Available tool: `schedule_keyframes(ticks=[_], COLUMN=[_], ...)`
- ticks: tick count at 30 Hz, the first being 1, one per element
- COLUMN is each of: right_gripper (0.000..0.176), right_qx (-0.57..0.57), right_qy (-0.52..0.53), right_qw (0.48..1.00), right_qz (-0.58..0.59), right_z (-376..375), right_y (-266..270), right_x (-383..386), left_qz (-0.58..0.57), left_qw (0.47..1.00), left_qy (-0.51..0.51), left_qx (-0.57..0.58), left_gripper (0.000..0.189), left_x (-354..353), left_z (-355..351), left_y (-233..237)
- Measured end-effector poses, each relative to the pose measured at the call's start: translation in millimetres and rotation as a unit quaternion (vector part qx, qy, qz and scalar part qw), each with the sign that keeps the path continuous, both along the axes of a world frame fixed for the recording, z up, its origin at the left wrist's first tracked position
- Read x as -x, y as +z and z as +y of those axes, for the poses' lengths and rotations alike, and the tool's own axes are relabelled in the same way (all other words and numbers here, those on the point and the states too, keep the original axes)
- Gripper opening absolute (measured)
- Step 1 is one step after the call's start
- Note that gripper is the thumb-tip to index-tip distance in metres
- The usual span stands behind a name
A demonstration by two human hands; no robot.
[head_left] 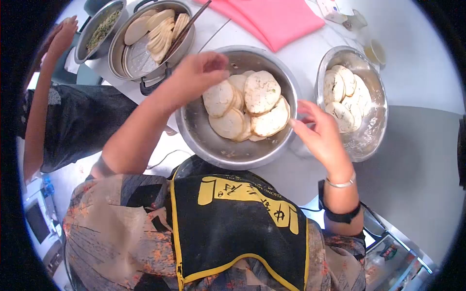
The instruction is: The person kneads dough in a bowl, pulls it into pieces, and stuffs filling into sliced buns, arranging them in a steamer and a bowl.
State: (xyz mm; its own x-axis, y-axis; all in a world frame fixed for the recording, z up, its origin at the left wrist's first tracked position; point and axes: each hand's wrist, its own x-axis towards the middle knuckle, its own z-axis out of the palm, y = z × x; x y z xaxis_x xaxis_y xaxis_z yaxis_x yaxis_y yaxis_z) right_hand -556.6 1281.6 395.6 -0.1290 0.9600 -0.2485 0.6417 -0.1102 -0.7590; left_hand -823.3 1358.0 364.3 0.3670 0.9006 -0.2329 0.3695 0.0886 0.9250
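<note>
Dough discs [262, 92] lie overlapped in a fan against the far wall of the middle bowl [228, 155], probably so that each edge stays free to lift. The bowl's near half is bare steel. It sits at the near edge of the table [417, 63], right against the person's apron.

The left hand [199, 70] comes over the bowl's far-left rim, its fingers drawn together on the edge of a disc; whether they grip it I cannot tell. The right hand [318, 133] hovers at the right rim, fingers loosely spread and holding nothing, with its tips just beside the nearest disc.

A second bowl [369, 140] of discs stands near the right rim, with only a narrow gap for the right wrist. At the far-left corner a steamer pot [119, 53] holds more discs with chopsticks [187, 29] across it, and a small pot [82, 51] stands beside it. Another person's hand [63, 34] rests there. A pink cloth [276, 19] lies at the far edge.
</note>
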Motion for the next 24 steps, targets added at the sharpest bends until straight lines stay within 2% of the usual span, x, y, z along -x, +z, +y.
schedule_keyframes(ticks=[1,5,8,11,14,17,20,23,24], right_gripper=[0.042,0.039,0.049,0.051,0.053,0.047,0.035,0.029,0.030], right_qx=[-0.013,0.028,-0.035,-0.075,-0.075,0.106,0.186,0.143,0.149], right_qy=[0.005,-0.004,0.057,0.043,-0.034,-0.133,-0.157,-0.138,-0.135], right_qw=[1.000,0.986,0.965,0.968,0.993,0.985,0.969,0.972,0.973], right_qz=[-0.025,-0.165,-0.254,-0.235,-0.085,0.027,0.051,0.122,0.114], right_z=[8,45,57,56,62,64,63,54,49], right_y=[-9,-23,-56,-65,-81,-62,-50,-47,-29], right_x=[10,42,46,53,53,62,69,62,61], left_qz=[0.001,0.015,0.032,0.035,0.045,0.064,0.076,0.076,0.076], left_qw=[1.000,0.989,0.977,0.972,0.970,0.969,0.971,0.974,0.975], left_qy=[0.015,0.050,0.044,0.063,0.101,0.122,0.124,0.123,0.125], left_qx=[0.009,-0.141,-0.208,-0.224,-0.218,-0.204,-0.191,-0.176,-0.169], left_gripper=[0.033,0.031,0.031,0.032,0.030,0.029,0.029,0.028,0.029], left_x=[7,20,36,56,73,83,91,92,95], left_z=[-8,-34,-48,-57,-62,-67,-73,-78,-79], left_y=[-6,-11,-10,-14,-19,-23,-30,-38,-43])
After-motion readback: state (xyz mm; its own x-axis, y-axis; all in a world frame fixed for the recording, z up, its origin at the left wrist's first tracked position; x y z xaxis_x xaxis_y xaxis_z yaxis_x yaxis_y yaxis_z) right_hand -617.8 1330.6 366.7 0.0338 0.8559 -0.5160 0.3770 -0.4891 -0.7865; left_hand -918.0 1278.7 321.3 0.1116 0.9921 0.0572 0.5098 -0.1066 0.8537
